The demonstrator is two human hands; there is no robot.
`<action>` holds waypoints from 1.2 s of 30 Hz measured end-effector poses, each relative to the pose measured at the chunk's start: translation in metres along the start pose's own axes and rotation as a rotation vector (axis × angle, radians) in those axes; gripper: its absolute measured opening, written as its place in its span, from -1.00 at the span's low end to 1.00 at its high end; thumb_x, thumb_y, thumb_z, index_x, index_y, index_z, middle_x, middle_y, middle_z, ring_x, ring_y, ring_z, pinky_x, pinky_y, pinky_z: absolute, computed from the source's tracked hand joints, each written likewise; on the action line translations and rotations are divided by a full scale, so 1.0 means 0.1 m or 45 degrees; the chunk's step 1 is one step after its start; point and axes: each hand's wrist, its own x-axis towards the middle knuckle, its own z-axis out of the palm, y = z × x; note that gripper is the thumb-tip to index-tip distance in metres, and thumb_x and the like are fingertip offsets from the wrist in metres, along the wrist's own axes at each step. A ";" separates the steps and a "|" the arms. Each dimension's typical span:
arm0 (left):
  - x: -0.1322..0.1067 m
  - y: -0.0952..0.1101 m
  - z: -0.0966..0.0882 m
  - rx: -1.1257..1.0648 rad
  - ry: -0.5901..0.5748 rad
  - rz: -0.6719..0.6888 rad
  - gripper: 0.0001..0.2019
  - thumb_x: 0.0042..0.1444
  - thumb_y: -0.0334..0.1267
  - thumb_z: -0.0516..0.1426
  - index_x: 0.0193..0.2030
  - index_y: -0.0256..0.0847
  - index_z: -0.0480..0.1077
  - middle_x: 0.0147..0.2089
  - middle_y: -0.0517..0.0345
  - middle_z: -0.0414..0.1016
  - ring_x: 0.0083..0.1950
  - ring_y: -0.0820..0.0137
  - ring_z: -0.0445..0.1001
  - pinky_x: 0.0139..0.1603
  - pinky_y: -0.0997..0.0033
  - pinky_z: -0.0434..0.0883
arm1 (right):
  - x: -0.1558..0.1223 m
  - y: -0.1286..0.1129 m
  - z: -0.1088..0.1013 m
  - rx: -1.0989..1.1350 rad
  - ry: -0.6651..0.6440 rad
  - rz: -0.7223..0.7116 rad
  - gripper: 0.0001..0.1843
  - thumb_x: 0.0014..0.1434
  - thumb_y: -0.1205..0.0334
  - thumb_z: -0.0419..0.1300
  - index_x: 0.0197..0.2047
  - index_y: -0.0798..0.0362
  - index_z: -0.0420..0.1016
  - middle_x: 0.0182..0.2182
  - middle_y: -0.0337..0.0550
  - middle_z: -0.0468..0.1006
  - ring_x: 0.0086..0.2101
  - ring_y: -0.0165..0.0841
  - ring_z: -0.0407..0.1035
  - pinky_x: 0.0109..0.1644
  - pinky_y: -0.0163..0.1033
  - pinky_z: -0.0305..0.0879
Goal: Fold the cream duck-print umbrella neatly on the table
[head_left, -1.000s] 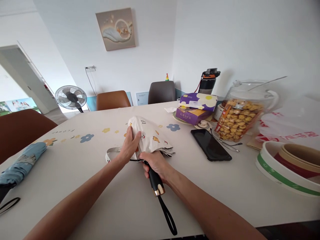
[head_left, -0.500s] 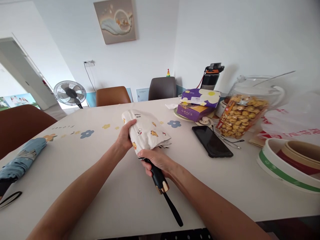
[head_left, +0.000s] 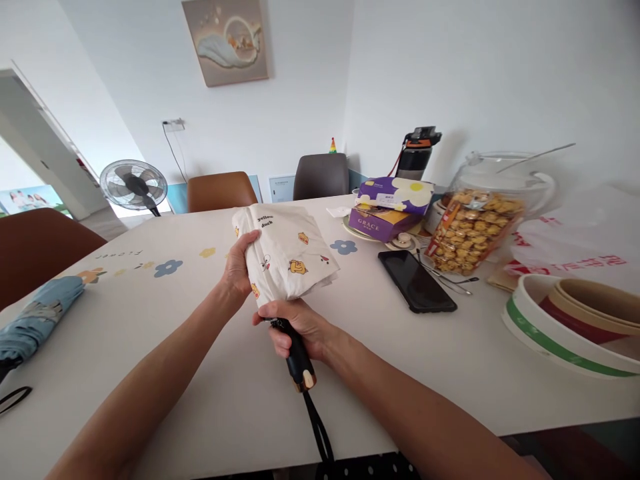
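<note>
A folded cream umbrella point(head_left: 290, 257) printed with small yellow ducks is lifted off the white table point(head_left: 210, 400). My right hand point(head_left: 295, 327) is closed round its black handle point(head_left: 299, 357), whose black wrist strap point(head_left: 317, 427) hangs toward the table's near edge. My left hand point(head_left: 240, 267) grips the left side of the gathered canopy, thumb on top.
A folded blue umbrella point(head_left: 30, 327) lies at the table's left edge. To the right lie a black phone point(head_left: 417, 281), a purple box point(head_left: 387, 210), a clear jar of snacks point(head_left: 475, 227), a dark bottle point(head_left: 417, 155) and stacked round boxes point(head_left: 575, 320). Chairs and a fan point(head_left: 133, 187) stand behind.
Both hands raised the cream umbrella off the table and tilted it more upright. My left hand shifted from pressing the canopy flat to wrapping its side; the loose strap is no longer seen.
</note>
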 end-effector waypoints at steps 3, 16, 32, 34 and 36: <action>0.09 0.01 -0.11 0.041 0.029 0.053 -0.52 -0.06 0.03 0.12 -0.07 -0.26 0.36 -0.26 -0.02 0.51 -0.16 0.10 0.47 -0.11 0.15 0.41 | 0.03 0.07 0.03 -0.020 0.078 0.032 -0.83 -0.07 0.29 0.21 -0.43 0.10 0.26 -0.65 -0.39 0.33 -0.79 -0.61 0.03 -0.73 -0.41 0.11; 0.13 -0.12 -0.06 1.018 0.258 0.608 -0.77 -0.08 -0.36 0.17 -0.20 -0.15 0.43 -0.13 0.12 0.46 -0.03 0.35 0.37 0.03 0.40 0.25 | 0.16 0.08 -0.03 0.199 0.368 0.250 -0.89 -0.01 0.38 0.16 -0.46 0.13 0.25 -0.60 -0.32 0.28 -0.73 -0.60 0.08 -0.72 -0.42 0.17; 0.42 -0.57 0.59 2.286 -0.709 0.582 -0.77 0.00 -0.37 -0.03 -0.35 -0.15 0.45 -0.25 0.11 0.45 -0.19 0.32 0.38 -0.26 0.40 0.28 | 0.16 0.08 -0.05 0.222 0.322 0.239 -0.90 -0.02 0.50 0.05 -0.45 0.13 0.26 -0.60 -0.29 0.27 -0.72 -0.57 0.10 -0.72 -0.40 0.16; 0.35 -0.51 0.59 2.151 -0.499 0.687 -0.80 0.02 -0.36 -0.03 -0.33 -0.15 0.40 -0.22 0.14 0.43 -0.19 0.36 0.37 -0.24 0.41 0.29 | 0.16 0.07 -0.05 0.224 0.331 0.252 -0.92 -0.01 0.48 0.08 -0.45 0.14 0.27 -0.59 -0.28 0.28 -0.72 -0.58 0.11 -0.72 -0.40 0.16; 0.26 -0.40 0.56 1.948 -0.272 0.764 -0.83 0.02 -0.36 -0.03 -0.28 -0.14 0.35 -0.20 0.18 0.43 -0.24 0.41 0.37 -0.25 0.41 0.31 | 0.15 0.07 -0.05 0.226 0.336 0.264 -0.92 -0.01 0.46 0.13 -0.46 0.16 0.28 -0.58 -0.29 0.29 -0.72 -0.59 0.11 -0.71 -0.40 0.17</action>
